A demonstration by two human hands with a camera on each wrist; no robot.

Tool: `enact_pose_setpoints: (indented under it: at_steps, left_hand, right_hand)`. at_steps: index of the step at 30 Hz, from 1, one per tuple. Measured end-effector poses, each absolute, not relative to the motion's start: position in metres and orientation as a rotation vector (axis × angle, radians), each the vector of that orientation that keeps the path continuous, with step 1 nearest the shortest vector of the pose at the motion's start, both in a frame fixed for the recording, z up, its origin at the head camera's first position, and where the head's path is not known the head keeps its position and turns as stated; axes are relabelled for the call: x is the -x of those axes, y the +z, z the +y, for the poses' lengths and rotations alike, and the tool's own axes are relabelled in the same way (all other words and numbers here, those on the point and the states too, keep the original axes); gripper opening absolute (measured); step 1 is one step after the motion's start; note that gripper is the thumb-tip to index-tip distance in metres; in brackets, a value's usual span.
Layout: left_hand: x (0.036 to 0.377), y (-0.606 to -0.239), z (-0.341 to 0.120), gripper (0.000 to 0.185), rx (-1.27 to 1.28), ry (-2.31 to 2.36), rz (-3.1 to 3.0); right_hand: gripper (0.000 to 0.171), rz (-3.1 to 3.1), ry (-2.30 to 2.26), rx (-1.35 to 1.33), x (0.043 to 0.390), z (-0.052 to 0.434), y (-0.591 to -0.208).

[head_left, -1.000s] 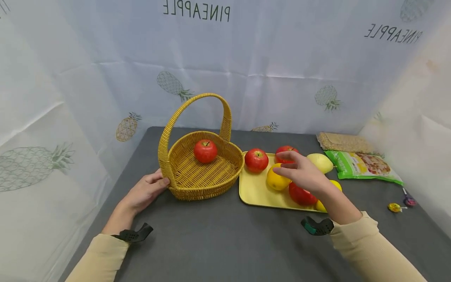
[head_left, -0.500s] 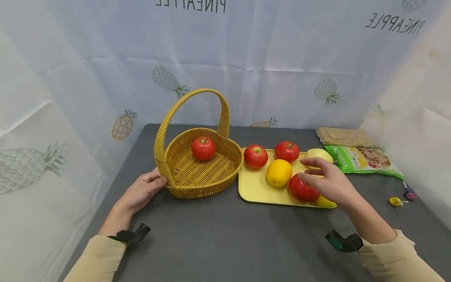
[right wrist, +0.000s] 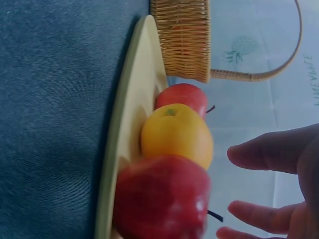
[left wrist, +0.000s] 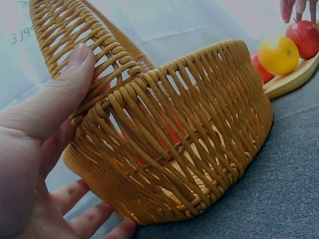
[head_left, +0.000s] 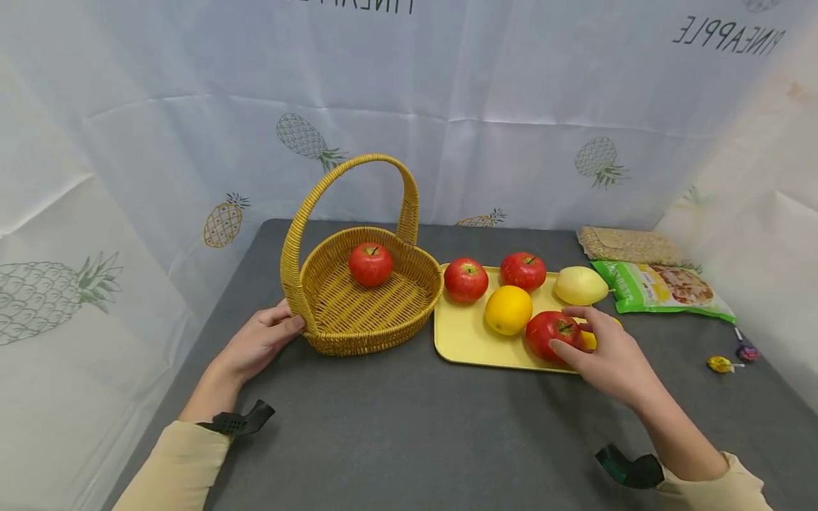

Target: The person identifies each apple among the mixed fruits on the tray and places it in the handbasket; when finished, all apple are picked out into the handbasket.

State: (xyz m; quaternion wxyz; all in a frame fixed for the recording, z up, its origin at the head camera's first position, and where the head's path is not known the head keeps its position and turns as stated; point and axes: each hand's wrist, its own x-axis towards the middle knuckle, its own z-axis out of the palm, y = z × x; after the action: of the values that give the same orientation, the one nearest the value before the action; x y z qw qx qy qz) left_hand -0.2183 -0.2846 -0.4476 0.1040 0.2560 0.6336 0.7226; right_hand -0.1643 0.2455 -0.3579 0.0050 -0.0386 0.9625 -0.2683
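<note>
A yellow wicker basket (head_left: 358,344) with a tall arched handle stands left of centre, a red apple (head_left: 371,265) inside it. My left hand (head_left: 267,338) holds the basket at the foot of its handle; in the left wrist view the thumb (left wrist: 67,94) lies on the weave and the other fingers touch the side wall. Over the front right of the yellow tray (head_left: 473,347), my right hand (head_left: 610,355) hovers at the nearest apple (head_left: 551,335), fingers parted around it. The right wrist view shows a gap between thumb (right wrist: 264,149) and apple.
On the tray are two more apples (head_left: 466,279), an orange (head_left: 508,310), a pale yellow pear-like fruit (head_left: 580,285) and a partly covered yellow fruit. To the right lie a green food packet (head_left: 667,287), a grain bag (head_left: 629,245) and two lollipops (head_left: 721,364). A pineapple-print cloth hangs behind.
My right hand has moved right and down, from above the orange to the front apple. My left hand stays on the basket. The head view has shifted slightly.
</note>
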Motion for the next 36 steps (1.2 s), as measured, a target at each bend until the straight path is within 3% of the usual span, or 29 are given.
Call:
enact_pose_setpoints:
  at_steps: [9, 28, 36]
  left_hand:
    - [0.218, -0.447, -0.283, 0.029, -0.755, 2.143, 1.848]
    - [0.217, -0.447, -0.285, 0.030, -0.742, 2.130, 1.872]
    - [0.218, -0.447, -0.285, 0.030, -0.730, 2.133, 1.874]
  right_hand:
    - [0.094, 2.995, -0.927, 0.134, 0.170, 0.238, -0.369]
    - [0.088, 2.897, -1.100, 0.023, 0.180, 0.239, -0.389]
    - [0.101, 2.864, -1.094, -0.068, 0.177, 0.237, -0.392]
